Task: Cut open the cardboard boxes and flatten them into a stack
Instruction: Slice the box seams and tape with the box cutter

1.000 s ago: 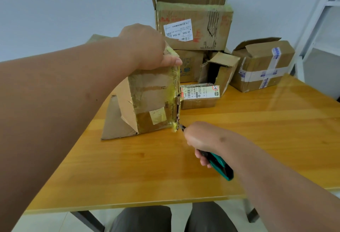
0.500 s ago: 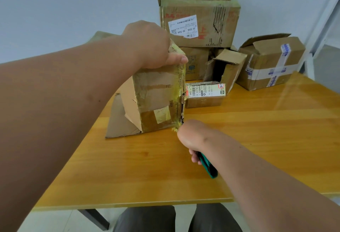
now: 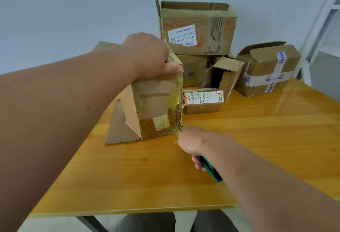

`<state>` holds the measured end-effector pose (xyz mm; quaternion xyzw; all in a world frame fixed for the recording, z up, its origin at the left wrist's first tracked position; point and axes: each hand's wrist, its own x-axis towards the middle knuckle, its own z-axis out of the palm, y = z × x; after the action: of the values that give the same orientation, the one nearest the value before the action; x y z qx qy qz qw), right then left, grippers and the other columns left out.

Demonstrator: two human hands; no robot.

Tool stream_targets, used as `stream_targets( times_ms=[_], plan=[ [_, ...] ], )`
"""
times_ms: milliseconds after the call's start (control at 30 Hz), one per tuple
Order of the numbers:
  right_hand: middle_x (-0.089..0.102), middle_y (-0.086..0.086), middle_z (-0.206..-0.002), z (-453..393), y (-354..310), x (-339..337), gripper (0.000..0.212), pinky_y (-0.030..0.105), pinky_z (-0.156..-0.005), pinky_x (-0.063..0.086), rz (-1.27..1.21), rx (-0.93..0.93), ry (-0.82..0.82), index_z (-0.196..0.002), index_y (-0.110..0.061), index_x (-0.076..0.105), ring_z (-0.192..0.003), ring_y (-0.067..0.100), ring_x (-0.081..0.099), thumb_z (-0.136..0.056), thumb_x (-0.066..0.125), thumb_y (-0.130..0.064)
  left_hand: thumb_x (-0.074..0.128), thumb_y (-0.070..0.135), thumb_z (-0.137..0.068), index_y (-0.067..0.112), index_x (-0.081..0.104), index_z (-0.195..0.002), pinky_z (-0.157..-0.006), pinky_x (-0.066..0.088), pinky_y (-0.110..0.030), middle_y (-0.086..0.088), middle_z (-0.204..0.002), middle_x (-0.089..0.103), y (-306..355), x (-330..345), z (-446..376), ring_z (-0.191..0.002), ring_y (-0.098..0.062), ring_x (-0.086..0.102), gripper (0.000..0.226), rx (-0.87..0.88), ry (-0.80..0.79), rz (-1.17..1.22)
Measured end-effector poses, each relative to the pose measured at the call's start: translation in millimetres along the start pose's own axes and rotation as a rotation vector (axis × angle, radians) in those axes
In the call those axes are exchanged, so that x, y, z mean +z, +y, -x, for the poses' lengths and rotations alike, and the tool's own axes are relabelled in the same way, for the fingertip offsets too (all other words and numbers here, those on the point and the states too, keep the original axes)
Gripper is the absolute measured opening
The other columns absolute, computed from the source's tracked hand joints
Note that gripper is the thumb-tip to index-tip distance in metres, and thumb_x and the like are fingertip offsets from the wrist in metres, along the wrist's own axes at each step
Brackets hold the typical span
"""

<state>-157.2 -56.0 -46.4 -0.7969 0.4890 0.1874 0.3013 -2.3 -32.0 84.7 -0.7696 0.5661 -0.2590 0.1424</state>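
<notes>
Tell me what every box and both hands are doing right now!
Left hand: grips the top of the box.
Taped brown cardboard box: upright, right edge slit.
Right hand: holds the knife at that edge's bottom.
Teal-handled utility knife: gripped, blade hidden.
Big labelled box: top flaps open, stacked on others.
Small open box: on its side.
Blue-and-white-taped box: flap lifted.
Little white-labelled box: closed.

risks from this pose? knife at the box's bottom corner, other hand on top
1. The left hand grips the box top right above the cut edge; a slip upward could reach the thumb.
2. The right hand hides the knife blade, so its tip may score the table.
3. The box stands tilted on one flap and may shift.
</notes>
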Motion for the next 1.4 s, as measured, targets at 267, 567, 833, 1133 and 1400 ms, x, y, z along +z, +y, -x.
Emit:
stream_targets(
  times_ms=[267,567,833,1133,1400],
  plan=[
    [0.054,0.006,-0.058,17.9,24.4,-11.4,0.023,0.025,-0.052,0.045,-0.14,-0.02,-0.025,-0.088,-0.009,0.049,-0.046,0.018,0.05,-0.098,0.036,-0.025,0.017,0.083,-0.079,0.027,0.062,-0.121,-0.073,0.047,-0.036,0.001,-0.101,0.068,-12.4,1.8,10.0,-0.093,-0.024,0.061,0.083,-0.006,0.01,0.104],
    [0.055,0.002,-0.09,-14.4,65.9,-20.5,0.035,0.031,-0.064,0.045,0.003,-0.166,0.427,-0.124,-0.014,0.047,-0.075,0.014,0.056,-0.106,0.026,-0.036,0.022,0.075,-0.084,0.053,0.015,-0.148,-0.078,0.036,-0.034,0.0,-0.126,0.063,-5.9,-11.9,30.8,-0.114,-0.028,0.055,0.068,0.044,-0.057,0.178],
    [0.042,0.008,-0.137,-20.6,61.0,-2.4,0.051,0.046,-0.109,0.037,0.205,-0.191,0.588,-0.147,-0.027,0.035,-0.127,0.031,0.041,-0.099,0.044,-0.045,0.033,0.065,-0.093,0.057,0.029,-0.143,-0.088,0.034,-0.032,0.007,-0.128,0.061,-11.3,-17.5,46.2,-0.117,-0.019,0.053,0.051,0.047,-0.12,0.329],
    [0.06,-0.004,-0.106,-6.5,19.8,41.7,0.059,0.05,-0.104,0.029,0.176,-0.391,0.545,-0.106,-0.025,0.064,-0.107,0.021,0.053,-0.091,0.031,-0.072,0.046,0.077,-0.078,0.053,0.054,-0.116,-0.1,0.043,-0.04,0.007,-0.125,0.062,-8.4,-22.0,57.6,-0.113,-0.016,0.057,0.046,-0.002,-0.093,0.547],
    [0.059,-0.004,-0.095,-11.0,-6.2,59.7,0.03,0.045,-0.097,0.03,0.126,-0.35,0.641,-0.099,-0.025,0.059,-0.105,0.023,0.053,-0.096,0.047,-0.052,0.05,0.072,-0.082,0.056,0.056,-0.115,-0.098,0.045,-0.042,0.011,-0.114,0.062,-10.5,-15.5,63.5,-0.109,-0.014,0.057,0.037,-0.07,-0.067,0.618]
  ],
)
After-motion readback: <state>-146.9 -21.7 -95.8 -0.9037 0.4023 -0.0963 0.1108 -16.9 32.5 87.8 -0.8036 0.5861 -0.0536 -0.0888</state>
